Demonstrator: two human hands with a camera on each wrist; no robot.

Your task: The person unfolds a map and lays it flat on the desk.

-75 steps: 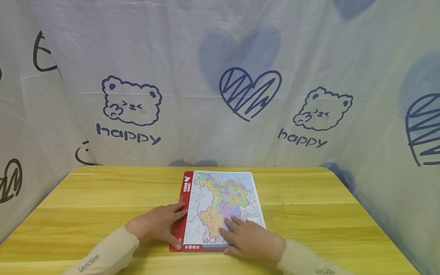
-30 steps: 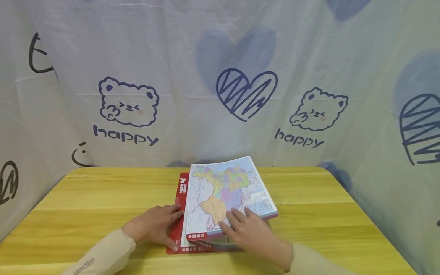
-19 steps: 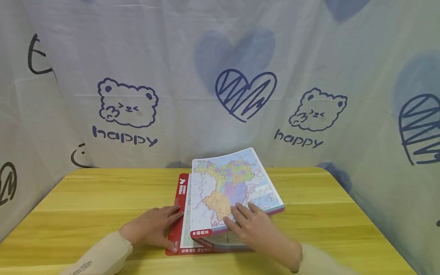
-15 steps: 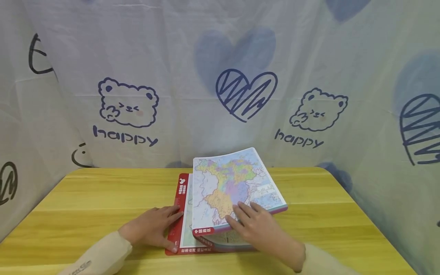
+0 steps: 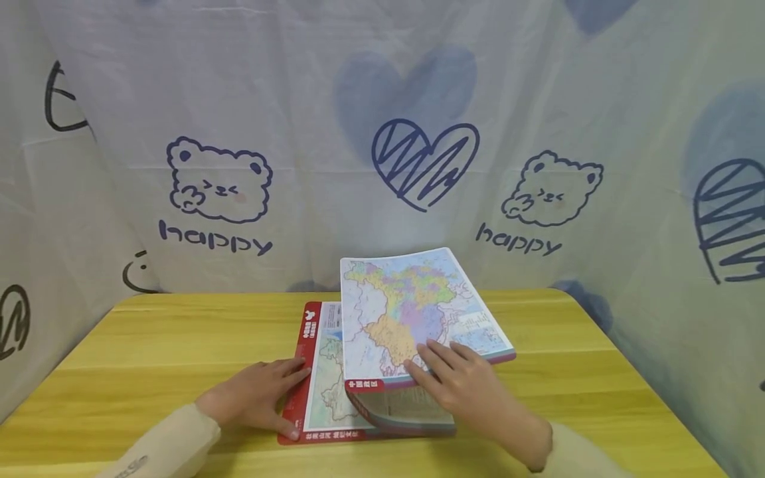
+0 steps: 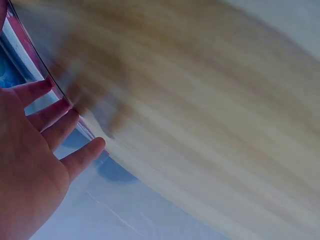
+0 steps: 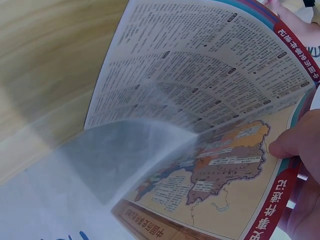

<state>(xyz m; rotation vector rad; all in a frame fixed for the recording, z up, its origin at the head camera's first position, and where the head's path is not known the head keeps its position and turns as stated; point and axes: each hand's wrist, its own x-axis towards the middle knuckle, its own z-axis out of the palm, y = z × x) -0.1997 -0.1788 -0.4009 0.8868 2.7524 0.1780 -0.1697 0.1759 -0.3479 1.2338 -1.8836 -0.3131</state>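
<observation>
Folding map (image 5: 391, 342), seemingly one, lies mid-table (image 5: 197, 332), its top panel (image 5: 397, 309) raised. It should be light, thin, springy and slick, best pinched at the four-o'clock edge, where one right hand (image 5: 466, 388) pinches it. One left hand (image 5: 254, 395), fingers spread, rests at eight o'clock on the red border (image 5: 299, 397).
</observation>
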